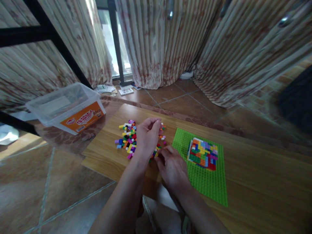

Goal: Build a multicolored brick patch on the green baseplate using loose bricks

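A loose pile of small toy building bricks (128, 136) in many colours lies on the wooden table. Over the right part of this pile is my left hand (147, 138), its thumb and fingers closed in a pinch; whatever is between the tips is too small to make out. My right hand (173, 167) rests low at the near right edge of the pile, fingers curled and tips at the bricks there. To its right, a green baseplate (204, 185) carries a built block of multicoloured bricks (202, 152), roughly rectangular, with an uneven top.
On the left, beyond the table (248, 175), stands a clear plastic box (65, 105) with an orange label. Papers (106, 89) lie on the tiled floor near the window. Striped curtains (165, 42) hang behind. A dark object (296, 97) is at the far right.
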The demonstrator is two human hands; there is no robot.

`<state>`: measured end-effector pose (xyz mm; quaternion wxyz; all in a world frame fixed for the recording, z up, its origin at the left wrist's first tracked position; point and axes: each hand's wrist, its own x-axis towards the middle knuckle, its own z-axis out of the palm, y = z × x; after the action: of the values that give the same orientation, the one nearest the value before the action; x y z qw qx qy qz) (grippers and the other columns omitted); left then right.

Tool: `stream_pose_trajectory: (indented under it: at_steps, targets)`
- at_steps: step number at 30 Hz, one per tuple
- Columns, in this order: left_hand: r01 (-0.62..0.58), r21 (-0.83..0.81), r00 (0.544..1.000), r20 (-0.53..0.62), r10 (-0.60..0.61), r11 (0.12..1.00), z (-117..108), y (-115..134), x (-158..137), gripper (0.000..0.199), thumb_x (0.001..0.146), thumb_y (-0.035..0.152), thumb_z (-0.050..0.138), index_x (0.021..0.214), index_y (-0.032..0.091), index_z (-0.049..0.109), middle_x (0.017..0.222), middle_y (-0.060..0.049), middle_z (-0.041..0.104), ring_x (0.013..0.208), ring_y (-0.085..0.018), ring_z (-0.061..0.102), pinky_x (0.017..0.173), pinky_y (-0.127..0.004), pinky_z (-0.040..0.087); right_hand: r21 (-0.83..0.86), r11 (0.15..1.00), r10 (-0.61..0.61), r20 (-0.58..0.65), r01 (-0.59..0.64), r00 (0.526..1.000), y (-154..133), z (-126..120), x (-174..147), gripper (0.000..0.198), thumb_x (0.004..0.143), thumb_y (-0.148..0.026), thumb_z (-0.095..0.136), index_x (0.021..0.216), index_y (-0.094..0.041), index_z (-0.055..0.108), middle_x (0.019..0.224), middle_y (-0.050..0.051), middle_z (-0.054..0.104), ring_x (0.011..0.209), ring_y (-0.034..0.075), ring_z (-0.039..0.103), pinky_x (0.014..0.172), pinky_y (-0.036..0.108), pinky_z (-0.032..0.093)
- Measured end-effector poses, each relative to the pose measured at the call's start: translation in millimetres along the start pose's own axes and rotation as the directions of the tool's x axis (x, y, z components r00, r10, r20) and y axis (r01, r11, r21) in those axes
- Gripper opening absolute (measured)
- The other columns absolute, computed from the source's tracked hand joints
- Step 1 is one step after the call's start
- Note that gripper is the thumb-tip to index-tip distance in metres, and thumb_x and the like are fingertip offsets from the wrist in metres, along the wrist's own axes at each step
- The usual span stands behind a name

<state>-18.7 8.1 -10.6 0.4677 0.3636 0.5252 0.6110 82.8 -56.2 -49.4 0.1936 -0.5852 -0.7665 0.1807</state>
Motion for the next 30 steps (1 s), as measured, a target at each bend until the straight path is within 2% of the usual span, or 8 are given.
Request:
stream_pose_trajectory:
  at_steps: [3,6,10,12,15,22,27,30]
  targets:
    - [0.036,0.060,0.997,0.066,-0.040,0.998,-3.6,-3.8,2.2,0.014,0.077,0.027,0.064,0.082,0.014,0.068,0.071,0.001,0.065,0.061,-0.009,0.058,0.059,-0.020,0.051,0.046,0.999,-0.012,-0.022,0.013,1.000,2.4,-6.6,-0.3,0.011,0.087,-0.019,0.054,0.087,-0.021,0.065,0.091,0.007,0.065,0.085,0.022,0.060,0.075,0.034,0.046]
    - [0.016,0.132,0.975,0.216,-0.045,0.991,-6.0,-7.2,2.1,0.020,0.079,0.034,0.063,0.082,0.015,0.067,0.073,0.001,0.065,0.063,-0.010,0.058,0.061,-0.022,0.050,0.096,0.995,-0.013,-0.116,0.024,0.993,8.9,-19.0,-0.8,0.012,0.087,-0.021,0.054,0.093,-0.020,0.064,0.092,0.006,0.066,0.084,0.021,0.062,0.076,0.034,0.046]
    - [-0.075,0.229,0.877,0.479,-0.045,0.971,-5.4,-5.6,-3.0,0.026,0.081,0.039,0.061,0.077,0.014,0.067,0.070,0.000,0.063,0.065,-0.011,0.055,0.062,-0.022,0.045,0.163,0.986,0.084,-0.241,-0.045,0.967,19.0,-40.5,0.9,0.013,0.087,-0.027,0.055,0.093,-0.021,0.065,0.088,0.005,0.069,0.078,0.020,0.064,0.071,0.033,0.047]
    - [-0.087,0.254,0.822,0.564,-0.074,0.963,-3.1,-3.9,-6.2,0.023,0.081,0.036,0.061,0.076,0.014,0.067,0.067,0.001,0.061,0.063,-0.011,0.053,0.059,-0.022,0.041,0.204,0.977,0.127,-0.290,-0.068,0.949,22.4,-50.2,1.8,0.013,0.086,-0.030,0.057,0.090,-0.022,0.066,0.084,0.004,0.069,0.074,0.019,0.064,0.069,0.032,0.047]
    - [-0.068,0.231,0.790,0.606,-0.089,0.971,1.7,-3.0,-9.3,0.017,0.078,0.030,0.062,0.077,0.015,0.067,0.064,0.002,0.059,0.060,-0.010,0.051,0.058,-0.022,0.040,0.302,0.951,0.167,-0.313,-0.069,0.935,25.4,-59.4,1.4,0.014,0.084,-0.032,0.059,0.089,-0.021,0.066,0.082,0.003,0.070,0.073,0.018,0.064,0.069,0.032,0.048]
    - [-0.082,0.185,0.737,0.673,-0.066,0.979,9.5,-4.8,-12.3,0.012,0.078,0.026,0.061,0.079,0.015,0.067,0.069,0.001,0.060,0.065,-0.011,0.052,0.062,-0.022,0.042,0.577,0.810,0.263,-0.195,-0.106,0.945,38.5,-65.2,-4.9,0.017,0.082,-0.035,0.062,0.090,-0.020,0.068,0.088,0.005,0.072,0.080,0.018,0.065,0.073,0.031,0.050]
    - [-0.128,0.206,0.697,0.714,-0.059,0.970,17.7,-9.4,-17.4,0.012,0.081,0.026,0.057,0.079,0.016,0.064,0.070,0.000,0.060,0.067,-0.012,0.054,0.064,-0.023,0.044,0.683,0.714,0.310,-0.111,-0.154,0.944,47.8,-70.8,-8.4,0.021,0.079,-0.037,0.065,0.085,-0.019,0.071,0.079,0.004,0.071,0.070,0.016,0.062,0.065,0.028,0.048]
    - [-0.160,0.213,0.695,0.718,-0.043,0.964,23.8,-13.1,-21.0,0.012,0.083,0.025,0.055,0.078,0.016,0.062,0.070,0.001,0.059,0.067,-0.012,0.053,0.064,-0.023,0.043,0.708,0.689,0.323,-0.112,-0.153,0.940,50.9,-73.7,-9.7,0.020,0.077,-0.037,0.067,0.080,-0.018,0.072,0.074,0.003,0.070,0.067,0.015,0.060,0.064,0.028,0.046]
